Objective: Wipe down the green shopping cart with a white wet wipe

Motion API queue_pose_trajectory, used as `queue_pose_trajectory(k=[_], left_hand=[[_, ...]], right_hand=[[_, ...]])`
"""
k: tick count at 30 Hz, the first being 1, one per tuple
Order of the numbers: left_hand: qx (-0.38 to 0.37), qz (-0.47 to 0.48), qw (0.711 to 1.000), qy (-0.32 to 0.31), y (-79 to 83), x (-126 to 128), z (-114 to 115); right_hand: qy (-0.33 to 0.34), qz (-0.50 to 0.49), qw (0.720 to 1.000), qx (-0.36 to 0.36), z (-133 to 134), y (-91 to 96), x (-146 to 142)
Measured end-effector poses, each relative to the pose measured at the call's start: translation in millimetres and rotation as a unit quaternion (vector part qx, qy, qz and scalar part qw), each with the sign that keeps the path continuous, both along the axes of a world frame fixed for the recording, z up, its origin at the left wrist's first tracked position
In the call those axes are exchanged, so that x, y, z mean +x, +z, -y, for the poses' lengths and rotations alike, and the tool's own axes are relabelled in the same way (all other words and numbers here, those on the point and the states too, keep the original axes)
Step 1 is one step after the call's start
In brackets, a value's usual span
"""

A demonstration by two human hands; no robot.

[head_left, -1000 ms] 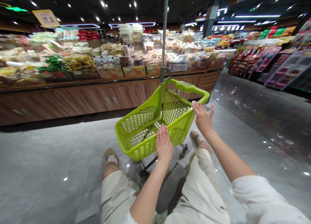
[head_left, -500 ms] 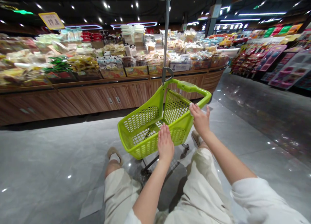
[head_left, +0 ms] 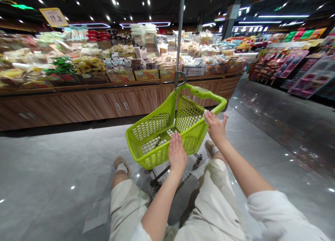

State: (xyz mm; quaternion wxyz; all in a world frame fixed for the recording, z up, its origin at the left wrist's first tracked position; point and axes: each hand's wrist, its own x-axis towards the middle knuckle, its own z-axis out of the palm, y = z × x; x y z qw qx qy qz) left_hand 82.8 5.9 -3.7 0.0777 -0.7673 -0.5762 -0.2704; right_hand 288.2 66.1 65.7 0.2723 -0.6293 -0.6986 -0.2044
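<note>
A lime-green plastic shopping cart [head_left: 154, 133] with a mesh basket rolls ahead of me on a dark wheeled frame, with a thin metal pole [head_left: 179, 42] rising from its far end. My left hand [head_left: 177, 153] lies flat and open against the basket's near wall. My right hand [head_left: 216, 127] is open, its fingertips at the basket's right rim, close to the green handle [head_left: 206, 93]. Neither hand closes on anything. The basket holds nothing that I can see.
A long wooden-fronted display counter [head_left: 110, 103] piled with bagged snacks runs along the left and ahead, with a yellow price sign [head_left: 53, 17] above. Racks of pink and red packaged goods [head_left: 295, 72] line the right. The polished grey floor [head_left: 52, 164] lies between them.
The view has shifted slightly, and the shelves sit a little further right. The cart and both hands keep nearly the same positions, and the right hand has edged slightly left along the rim.
</note>
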Motion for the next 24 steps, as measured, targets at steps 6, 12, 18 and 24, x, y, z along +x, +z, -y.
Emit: queue_pose_trajectory(k=[6,12,18,24], left_hand=[[-0.005,-0.013,1.0,0.015,-1.3,2.3,-1.9],[-0.001,0.006,1.0,0.003,0.5,-2.7,-1.1],[-0.002,0.002,1.0,0.01,1.1,2.9,-2.1],[-0.005,-0.004,1.0,0.018,0.8,-3.6,-2.2]], right_hand=[[0.175,0.079,0.98,-0.057,29.2,-38.8,-75.5],[0.053,0.04,0.998,-0.017,-2.6,5.2,2.1],[0.086,0.036,0.995,-0.015,14.9,-27.3,-56.0],[0.16,0.104,0.98,-0.053,9.7,-12.5,-25.3]])
